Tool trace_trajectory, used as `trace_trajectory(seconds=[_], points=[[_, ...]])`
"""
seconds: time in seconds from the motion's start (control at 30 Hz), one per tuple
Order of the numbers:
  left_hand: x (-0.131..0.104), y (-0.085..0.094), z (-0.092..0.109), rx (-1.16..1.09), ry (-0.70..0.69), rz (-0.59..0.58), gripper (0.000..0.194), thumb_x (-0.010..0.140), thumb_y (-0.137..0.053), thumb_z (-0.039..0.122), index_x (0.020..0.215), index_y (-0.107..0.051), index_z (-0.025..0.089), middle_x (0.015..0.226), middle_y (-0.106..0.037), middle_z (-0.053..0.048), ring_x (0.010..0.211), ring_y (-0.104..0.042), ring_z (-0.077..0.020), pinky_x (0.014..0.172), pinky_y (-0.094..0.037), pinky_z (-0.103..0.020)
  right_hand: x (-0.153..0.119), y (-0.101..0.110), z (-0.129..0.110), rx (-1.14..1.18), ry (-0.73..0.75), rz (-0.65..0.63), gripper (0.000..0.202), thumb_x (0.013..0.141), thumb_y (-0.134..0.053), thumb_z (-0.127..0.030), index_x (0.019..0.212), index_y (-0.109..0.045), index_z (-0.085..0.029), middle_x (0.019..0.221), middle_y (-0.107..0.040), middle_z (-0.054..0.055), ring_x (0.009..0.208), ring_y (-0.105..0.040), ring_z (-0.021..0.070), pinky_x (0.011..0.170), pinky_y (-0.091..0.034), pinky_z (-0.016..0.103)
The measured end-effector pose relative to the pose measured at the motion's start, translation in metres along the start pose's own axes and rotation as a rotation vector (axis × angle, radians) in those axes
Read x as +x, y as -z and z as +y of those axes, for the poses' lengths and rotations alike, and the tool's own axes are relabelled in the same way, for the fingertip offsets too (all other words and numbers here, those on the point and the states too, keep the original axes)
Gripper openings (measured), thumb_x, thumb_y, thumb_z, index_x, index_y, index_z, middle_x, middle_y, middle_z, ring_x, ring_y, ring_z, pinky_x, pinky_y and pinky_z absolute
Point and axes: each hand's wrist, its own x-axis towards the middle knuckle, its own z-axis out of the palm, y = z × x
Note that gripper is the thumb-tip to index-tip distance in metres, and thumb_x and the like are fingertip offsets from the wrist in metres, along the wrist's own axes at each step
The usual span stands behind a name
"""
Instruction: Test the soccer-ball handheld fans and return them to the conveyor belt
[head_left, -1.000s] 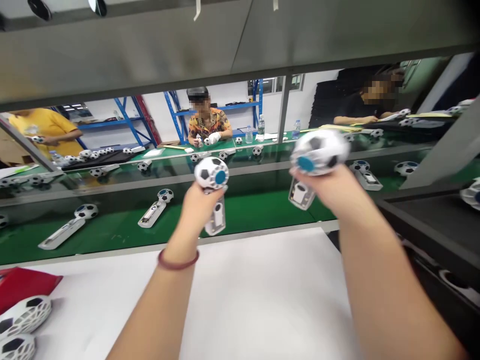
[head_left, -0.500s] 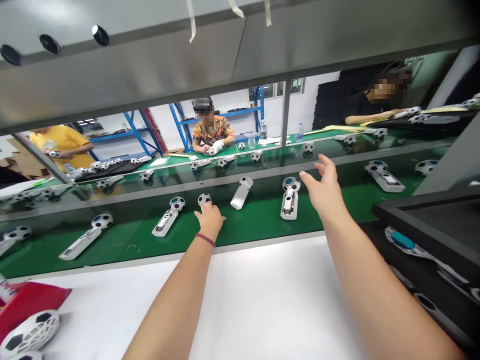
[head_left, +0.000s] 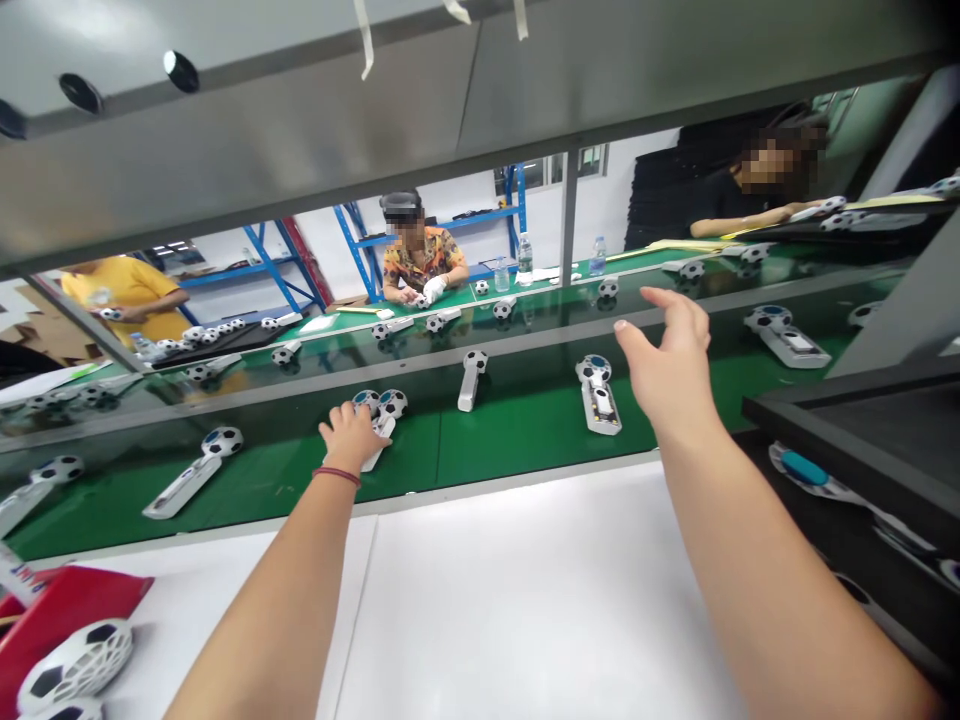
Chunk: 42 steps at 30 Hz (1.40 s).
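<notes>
Right hand (head_left: 667,365) is empty and spread wide, near one ball-headed device (head_left: 601,402) on the green belt (head_left: 517,432); left hand (head_left: 349,436) partly hides two other devices (head_left: 392,403), so I cannot tell whether it grips either.

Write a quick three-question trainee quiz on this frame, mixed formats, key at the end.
1. True or false: the right hand is open, with its thumb and fingers spread apart.
2. Multiple choice: what colour is the bin at the lower left? A) blue B) red C) yellow
3. Short answer: which hand is at the two side-by-side ball heads above the green surface?

Key: 1. True. 2. B. 3. The left hand.
</notes>
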Motion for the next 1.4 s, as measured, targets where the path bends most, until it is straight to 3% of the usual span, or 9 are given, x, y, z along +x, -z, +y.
trace_trajectory(seconds=[0.13,0.33,0.47,0.63,0.73,0.93,1.1,1.23,1.4], points=[[0.012,-0.004,-0.018,-0.079,0.097,-0.131,0.07,0.06,-0.061,0.06,0.115,-0.054,0.017,0.135,-0.033,-0.025,0.119,-0.032,-0.0508,0.086,-0.034,-0.06,-0.005,0.003,-0.007,0.034,0.034,-0.026,0.04,0.076,-0.054,-0.027,0.116,-0.052,-0.026,0.133,-0.038,0.007,0.128,-0.03,0.0248,0.105,-0.025,0.046],[0.0,-0.013,-0.004,-0.236,0.033,-0.128,0.057,0.062,-0.059,0.051,0.11,-0.058,0.02,0.111,-0.051,-0.019,0.11,-0.045,-0.0433,0.081,-0.042,-0.049,-0.007,-0.002,-0.009,0.134,0.01,-0.105,0.039,0.076,-0.053,-0.03,0.116,-0.052,-0.027,0.134,-0.037,0.006,0.128,-0.032,0.0254,0.105,-0.027,0.047],[-0.041,0.001,0.029,-0.372,-0.028,0.034,0.052,0.069,-0.053,0.05,0.111,-0.056,0.02,0.119,-0.044,-0.016,0.11,-0.047,-0.0358,0.086,-0.042,-0.043,-0.02,-0.022,-0.009,0.207,-0.108,-0.374,0.053,0.074,-0.057,-0.035,0.125,-0.045,-0.025,0.134,-0.04,0.009,0.127,-0.034,0.0274,0.105,-0.025,0.049],[-0.117,0.039,0.076,-0.565,-0.185,0.299,0.043,0.068,-0.057,0.046,0.104,-0.055,0.022,0.131,-0.028,-0.011,0.117,-0.041,-0.0303,0.095,-0.038,-0.04,-0.06,-0.047,-0.029,0.576,-0.389,-0.737,0.101,0.065,-0.071,-0.042,0.143,-0.008,-0.029,0.138,-0.04,0.012,0.129,-0.036,0.026,0.104,-0.029,0.049],[-0.156,0.051,0.096,-0.741,-0.349,0.404,0.04,0.065,-0.063,0.038,0.103,-0.056,0.024,0.131,-0.028,-0.01,0.115,-0.042,-0.031,0.093,-0.04,-0.044,-0.082,-0.052,-0.044,0.882,-0.449,-0.856,0.088,0.066,-0.073,-0.036,0.138,-0.023,-0.028,0.125,-0.054,0.009,0.118,-0.049,0.0245,0.097,-0.041,0.045],[-0.169,0.045,0.097,-0.984,-0.641,0.585,0.06,0.072,-0.064,0.038,0.123,-0.036,0.026,0.136,-0.025,-0.015,0.124,-0.032,-0.0333,0.092,-0.038,-0.049,-0.089,-0.046,-0.054,0.962,-0.419,-0.721,0.046,0.07,-0.069,-0.033,0.112,-0.051,-0.024,0.11,-0.062,0.004,0.104,-0.059,0.0215,0.091,-0.046,0.037],[-0.155,0.052,0.089,-1.488,-0.556,0.345,0.074,0.082,-0.055,0.041,0.139,-0.01,0.028,0.126,-0.044,-0.011,0.112,-0.049,-0.0247,0.095,-0.038,-0.039,-0.081,-0.046,-0.049,0.963,-0.47,-0.826,0.041,0.067,-0.071,-0.039,0.101,-0.057,-0.021,0.103,-0.065,0.003,0.097,-0.061,0.0213,0.086,-0.048,0.035],[-0.157,0.051,0.09,-1.357,-0.375,0.313,0.086,0.069,-0.069,0.035,0.14,-0.021,0.026,0.136,-0.037,-0.009,0.122,-0.04,-0.0291,0.101,-0.033,-0.035,-0.08,-0.052,-0.041,0.95,-0.498,-0.804,0.047,0.063,-0.074,-0.04,0.102,-0.055,-0.022,0.104,-0.064,0.004,0.096,-0.061,0.0226,0.084,-0.049,0.035],[-0.152,0.029,0.09,-1.141,-0.439,0.454,0.068,0.073,-0.064,0.038,0.134,-0.035,0.025,0.129,-0.04,-0.012,0.12,-0.04,-0.0317,0.099,-0.035,-0.04,-0.077,-0.061,-0.026,0.9,-0.45,-0.716,0.05,0.065,-0.071,-0.042,0.106,-0.051,-0.024,0.093,-0.064,0.002,0.078,-0.064,0.02,0.076,-0.051,0.036]])
